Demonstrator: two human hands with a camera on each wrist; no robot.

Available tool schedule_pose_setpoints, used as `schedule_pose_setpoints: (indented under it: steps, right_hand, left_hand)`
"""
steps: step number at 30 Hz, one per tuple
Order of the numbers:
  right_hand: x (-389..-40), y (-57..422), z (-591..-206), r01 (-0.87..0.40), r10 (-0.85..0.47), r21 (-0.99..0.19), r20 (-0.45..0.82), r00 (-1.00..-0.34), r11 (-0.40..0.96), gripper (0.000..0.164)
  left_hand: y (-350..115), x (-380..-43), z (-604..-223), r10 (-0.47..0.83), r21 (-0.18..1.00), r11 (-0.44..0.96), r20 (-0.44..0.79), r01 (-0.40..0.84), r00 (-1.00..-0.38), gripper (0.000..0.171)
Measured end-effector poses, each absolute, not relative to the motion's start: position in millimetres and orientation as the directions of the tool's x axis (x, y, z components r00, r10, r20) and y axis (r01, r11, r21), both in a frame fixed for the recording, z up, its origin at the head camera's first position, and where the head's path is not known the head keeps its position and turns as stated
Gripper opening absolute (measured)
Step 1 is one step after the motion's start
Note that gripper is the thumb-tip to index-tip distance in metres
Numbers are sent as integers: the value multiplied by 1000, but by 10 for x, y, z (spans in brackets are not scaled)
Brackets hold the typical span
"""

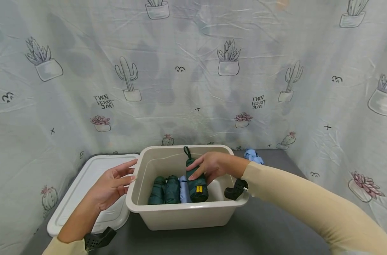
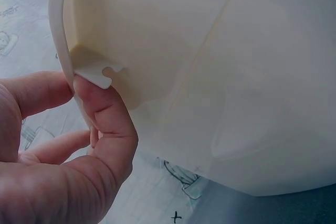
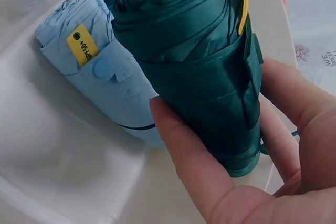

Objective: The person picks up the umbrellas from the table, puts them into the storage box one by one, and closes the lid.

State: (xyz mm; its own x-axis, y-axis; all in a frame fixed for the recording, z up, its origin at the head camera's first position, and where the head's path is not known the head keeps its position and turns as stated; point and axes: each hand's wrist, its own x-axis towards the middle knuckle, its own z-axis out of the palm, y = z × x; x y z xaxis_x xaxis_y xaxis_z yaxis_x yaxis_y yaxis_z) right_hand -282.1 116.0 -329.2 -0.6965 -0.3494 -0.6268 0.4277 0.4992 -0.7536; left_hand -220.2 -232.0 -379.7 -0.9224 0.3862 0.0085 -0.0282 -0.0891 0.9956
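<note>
My right hand [image 1: 214, 163] grips a dark green folded umbrella [image 3: 194, 72] round its sides, inside a beige plastic storage bin [image 1: 187, 208]. The umbrella has a yellow tag [image 1: 199, 189] and a wrist loop [image 1: 187, 151] at its far end. Just left of it lies a light blue folded umbrella [image 1: 184, 191], partly covered in the head view. Two more green folded umbrellas [image 1: 157, 194] stand side by side farther left in the bin. At the bin's left edge my left hand [image 1: 109, 186] pinches the rim, its thumb under the lip in the left wrist view.
A white lid [image 1: 85, 191] lies flat on the grey tabletop [image 1: 270, 219], left of the bin. Behind the bin's right corner is a crumpled light blue bundle [image 1: 253, 156]. A cactus-print curtain [image 1: 193, 88] hangs round the back and sides.
</note>
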Motion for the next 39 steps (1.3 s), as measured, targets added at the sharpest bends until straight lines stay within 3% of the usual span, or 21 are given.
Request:
schedule_pose_setpoints:
  steps: [6, 20, 35, 39]
  right_hand:
    - [-2826, 1095, -3341, 430, -350, -745, -636, -687, 510, 46]
    - [-2805, 1001, -3470, 412, -362, -729, -650, -668, 546, 50]
    - [-2808, 1069, -3468, 262, -321, -697, -587, -743, 668, 44]
    - [-2832, 1126, -3440, 268, -312, -677, -605, -732, 685, 47]
  left_hand:
    - [-2316, -2193, -3793, 378, 995, -95, 7, -31, -926, 71]
    - [-2323, -2195, -3800, 361, 997, -69, -6, -34, -933, 73]
    - [-2316, -2201, -3792, 354, 998, -59, -9, -32, -935, 73]
    - [-2321, -2208, -3792, 359, 998, -59, -4, -26, -933, 73]
